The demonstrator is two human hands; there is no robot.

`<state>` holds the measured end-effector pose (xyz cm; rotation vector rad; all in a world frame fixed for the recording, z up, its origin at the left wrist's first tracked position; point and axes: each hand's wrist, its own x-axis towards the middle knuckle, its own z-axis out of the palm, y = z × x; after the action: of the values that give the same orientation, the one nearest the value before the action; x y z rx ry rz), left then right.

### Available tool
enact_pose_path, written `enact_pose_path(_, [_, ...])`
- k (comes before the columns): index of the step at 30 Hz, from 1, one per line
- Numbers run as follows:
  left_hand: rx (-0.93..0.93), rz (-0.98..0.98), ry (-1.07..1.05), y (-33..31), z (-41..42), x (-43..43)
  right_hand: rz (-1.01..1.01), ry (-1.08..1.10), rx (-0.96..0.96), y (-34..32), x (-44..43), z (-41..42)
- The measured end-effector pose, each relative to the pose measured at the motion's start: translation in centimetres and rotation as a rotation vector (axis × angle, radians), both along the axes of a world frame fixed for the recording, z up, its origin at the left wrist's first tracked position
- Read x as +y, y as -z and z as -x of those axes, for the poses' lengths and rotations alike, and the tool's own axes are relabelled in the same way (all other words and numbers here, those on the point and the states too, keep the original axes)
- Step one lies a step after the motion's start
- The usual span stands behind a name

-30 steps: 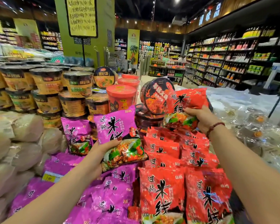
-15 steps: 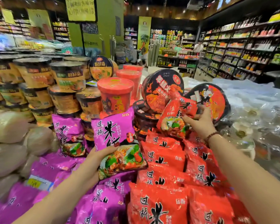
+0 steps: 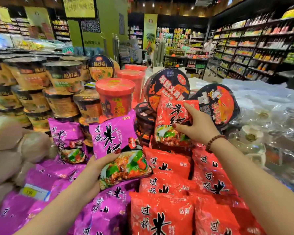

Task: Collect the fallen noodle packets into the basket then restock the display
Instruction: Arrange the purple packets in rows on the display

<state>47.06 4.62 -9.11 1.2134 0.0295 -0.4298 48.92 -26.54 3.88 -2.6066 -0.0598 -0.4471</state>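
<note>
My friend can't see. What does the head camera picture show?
A person's left hand holds a purple noodle packet while the right hand holds a red noodle packet upright above a shop display's red packets, with noodle bowls stacked behind.

Both forearms reach forward. Left hand grips a purple noodle packet from below, thumb on front. Right hand pinches a red noodle packet at its edge.

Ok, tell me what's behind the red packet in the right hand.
Behind the red packet held by the right hand, a black noodle bowl stands on edge, a second black bowl beside it on the right. The packet covers part of each and whatever lies between them.
</note>
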Motion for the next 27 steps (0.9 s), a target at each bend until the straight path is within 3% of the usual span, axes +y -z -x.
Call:
enact_pose_path(1, [0.021,-0.069,-0.075,-0.1,-0.3,-0.1,0.038,0.007,0.036,0.0,0.2,0.1])
enact_pose_path(3, [0.067,-0.013,-0.128,0.4,-0.7,0.0,0.103,0.026,0.111,0.6,0.6,0.1])
enact_pose_path(6, [0.100,0.013,-0.100,0.7,0.0,0.7,0.206,0.154,0.190,1.8,0.5,0.1])
enact_pose_path(8, [0.087,0.030,-0.087,0.9,0.2,0.6,0.418,0.224,-0.002,2.2,0.4,0.6])
enact_pose_path(11, [0.105,0.062,-0.109,0.5,0.2,0.3,0.634,0.097,-0.315,2.9,0.7,0.5])
enact_pose_path(14, [0.089,0.088,-0.080,0.6,0.4,0.1,0.757,-0.051,-0.256,3.3,1.8,-0.5])
enact_pose_path(24, [0.058,0.089,-0.181,0.0,1.4,1.2,0.674,-0.100,0.097,4.5,1.0,-2.1])
enact_pose_path(27, [0.006,0.078,-0.203,-0.8,2.3,1.6,0.650,-0.085,0.066,3.3,1.1,-1.5])
